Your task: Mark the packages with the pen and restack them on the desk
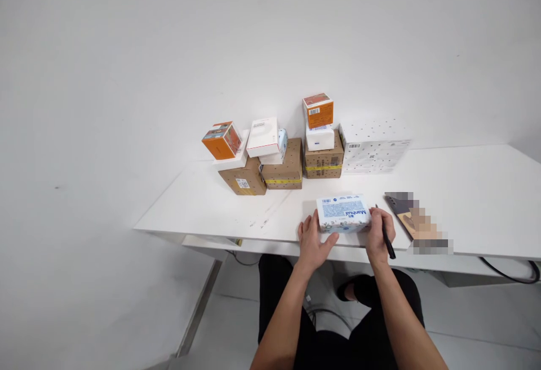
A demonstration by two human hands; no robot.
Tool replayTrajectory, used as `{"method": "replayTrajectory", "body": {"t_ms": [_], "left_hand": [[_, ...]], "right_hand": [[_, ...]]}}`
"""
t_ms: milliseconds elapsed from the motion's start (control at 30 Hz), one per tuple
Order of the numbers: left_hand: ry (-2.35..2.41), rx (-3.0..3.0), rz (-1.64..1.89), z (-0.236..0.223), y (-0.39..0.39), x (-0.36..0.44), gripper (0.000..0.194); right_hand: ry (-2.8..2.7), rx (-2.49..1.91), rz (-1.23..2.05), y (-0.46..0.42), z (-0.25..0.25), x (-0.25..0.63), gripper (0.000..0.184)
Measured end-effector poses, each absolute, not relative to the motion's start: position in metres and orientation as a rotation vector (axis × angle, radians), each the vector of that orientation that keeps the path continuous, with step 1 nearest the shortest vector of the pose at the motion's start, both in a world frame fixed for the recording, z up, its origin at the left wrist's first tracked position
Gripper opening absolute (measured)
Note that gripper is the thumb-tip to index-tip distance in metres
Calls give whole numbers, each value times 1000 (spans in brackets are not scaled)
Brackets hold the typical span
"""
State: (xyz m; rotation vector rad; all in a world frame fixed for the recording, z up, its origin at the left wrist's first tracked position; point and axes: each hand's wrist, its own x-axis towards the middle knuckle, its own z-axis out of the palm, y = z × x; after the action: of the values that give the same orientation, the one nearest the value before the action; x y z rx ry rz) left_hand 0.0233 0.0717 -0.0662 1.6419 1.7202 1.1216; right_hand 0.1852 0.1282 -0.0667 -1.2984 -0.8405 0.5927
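Observation:
A pale blue and white tissue pack [344, 215] marked "Manhua" lies near the front edge of the white table. At its left end is my left hand [313, 243], fingers apart and thumb stretched along the pack's near side. It touches the pack without wrapping round it. My right hand [379, 235] is closed on a black pen [387, 240], which slants across the fingers with its thick end toward me. The fingers of that hand also rest against the pack's right end, and part of their contact is hidden.
Behind the pack, cardboard boxes [282, 170] bear white packs and orange boxes [320, 115]. A dotted white box [374, 153] stands beside them against the wall. To the right lies a phone [399, 212], partly blurred out. A black cable [513, 277] hangs at the table's front right.

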Motion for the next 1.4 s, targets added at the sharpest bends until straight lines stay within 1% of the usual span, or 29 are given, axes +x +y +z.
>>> {"method": "replayTrajectory", "body": {"t_ms": [133, 233, 367, 533, 967, 1400], "left_hand": [[1467, 1436, 1365, -64, 72, 14, 62], [1304, 1326, 1498, -65, 74, 6, 55], [1324, 1287, 1571, -72, 80, 1, 50], [1403, 1283, 1554, -80, 86, 2, 51], [1447, 1322, 1560, -80, 88, 4, 49], [1409, 1319, 1559, -85, 89, 2, 52]], "right_hand": [[-909, -1192, 655, 129, -63, 179, 25], [-940, -1063, 731, 132, -67, 173, 27], [-967, -1044, 772, 136, -77, 167, 27], [-1008, -1114, 724, 138, -84, 166, 27], [-1009, -1120, 744, 137, -82, 166, 24], [-990, -1073, 757, 136, -85, 167, 22]]}}
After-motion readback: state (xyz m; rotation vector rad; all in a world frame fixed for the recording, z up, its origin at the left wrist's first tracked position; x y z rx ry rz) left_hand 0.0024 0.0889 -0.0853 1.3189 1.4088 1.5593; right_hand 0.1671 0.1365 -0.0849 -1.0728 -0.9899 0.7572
